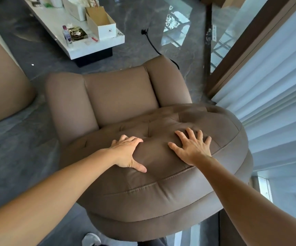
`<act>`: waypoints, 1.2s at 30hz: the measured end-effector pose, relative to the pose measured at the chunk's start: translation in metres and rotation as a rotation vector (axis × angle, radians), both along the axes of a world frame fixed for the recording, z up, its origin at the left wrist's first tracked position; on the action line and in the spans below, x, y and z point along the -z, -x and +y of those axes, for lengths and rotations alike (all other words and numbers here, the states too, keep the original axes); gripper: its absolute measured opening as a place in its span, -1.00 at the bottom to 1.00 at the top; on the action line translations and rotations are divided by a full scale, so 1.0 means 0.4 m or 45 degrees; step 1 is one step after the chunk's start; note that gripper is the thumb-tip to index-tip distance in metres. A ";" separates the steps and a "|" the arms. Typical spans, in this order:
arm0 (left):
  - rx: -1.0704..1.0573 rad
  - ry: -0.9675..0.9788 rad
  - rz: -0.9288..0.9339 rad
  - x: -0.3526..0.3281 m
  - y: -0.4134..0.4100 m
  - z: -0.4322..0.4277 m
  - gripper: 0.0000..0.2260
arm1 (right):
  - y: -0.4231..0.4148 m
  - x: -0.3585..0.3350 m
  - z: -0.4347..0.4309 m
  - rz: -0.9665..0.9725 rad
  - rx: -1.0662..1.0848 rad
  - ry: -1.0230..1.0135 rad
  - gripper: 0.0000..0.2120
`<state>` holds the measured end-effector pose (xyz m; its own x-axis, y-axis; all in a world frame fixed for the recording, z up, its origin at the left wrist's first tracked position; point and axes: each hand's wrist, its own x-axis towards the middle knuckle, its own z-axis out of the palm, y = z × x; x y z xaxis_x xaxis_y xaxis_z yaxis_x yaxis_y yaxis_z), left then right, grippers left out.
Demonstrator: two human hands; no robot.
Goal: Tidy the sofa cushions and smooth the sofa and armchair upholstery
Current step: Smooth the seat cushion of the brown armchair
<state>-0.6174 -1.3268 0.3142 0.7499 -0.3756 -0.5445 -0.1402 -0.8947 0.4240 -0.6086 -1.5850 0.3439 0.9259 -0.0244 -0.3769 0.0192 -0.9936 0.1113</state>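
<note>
Presently, the left grip [127, 153] holds a padded ridge atop the armchair [118, 89] back; the right grip [191, 150] rests flat there, fingers spread. A curtain [276, 103] hangs just beside the armchair's right edge, with open floor [19, 148] to its left.

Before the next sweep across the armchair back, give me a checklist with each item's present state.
1. Right hand flat on the backrest, fingers spread: ok.
2. Left hand grip on the backrest: cannot tell; its fingers bend over a bulge and the tips are hidden.
3. Backrest smooth: not ok; creases run between and below the hands.
4. Seat bare of loose things: ok.
5. Cable clear of the chair: cannot tell; it runs behind the armrest.
</note>
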 end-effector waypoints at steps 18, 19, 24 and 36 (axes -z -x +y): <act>-0.027 0.035 -0.236 0.029 0.001 0.536 -0.47 | 0.169 0.020 0.657 -0.089 0.444 -0.041 -0.20; -0.011 0.032 -0.243 0.029 -0.018 0.571 -0.48 | 0.161 0.026 0.696 -0.112 0.463 -0.044 -0.20; 0.029 0.016 -0.290 0.020 -0.117 0.746 -0.47 | 0.060 0.053 0.898 -0.151 0.344 -0.149 -0.34; 0.159 -0.049 -0.396 -0.024 -0.415 1.078 -0.61 | -0.177 0.022 1.320 -0.172 0.526 -0.298 -0.31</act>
<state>-0.4513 -0.8957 0.3240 0.8319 -0.4586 -0.3125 -0.3669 -0.8770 0.3103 -0.5378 -1.0569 0.3352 0.8977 -0.3287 -0.2936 -0.3809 -0.9137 -0.1417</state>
